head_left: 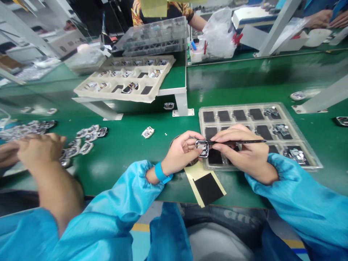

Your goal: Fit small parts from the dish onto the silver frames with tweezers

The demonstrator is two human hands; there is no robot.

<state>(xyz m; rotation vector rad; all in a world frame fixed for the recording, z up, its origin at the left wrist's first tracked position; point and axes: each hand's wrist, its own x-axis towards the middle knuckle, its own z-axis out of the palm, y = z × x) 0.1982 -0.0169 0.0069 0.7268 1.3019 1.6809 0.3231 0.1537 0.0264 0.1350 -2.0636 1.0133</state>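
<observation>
My left hand (182, 152) is closed around a small rounded-square device housing (202, 148) with a dark rim and pale inside, gripped at its edges. In my right hand (241, 148) is a thin black pen-like tool (239, 141), pinched by the fingers. The tool lies level, its tip over the upper part of the housing; I cannot tell whether it touches. Behind my right hand sits a clear compartment tray (312, 164) holding dark square pads and a few circuit assemblies. Below the housing, a black square sheet (208, 189) lies on yellowish backing paper (192, 177).
On a raised stand (174, 90) at the back left is a cream tray (148, 97) with several parts. One loose housing (148, 132) lies on the green bench (122, 152). At left, a co-worker's hands (40, 148) rest by several housings (91, 132). A white post (326, 92) stands right.
</observation>
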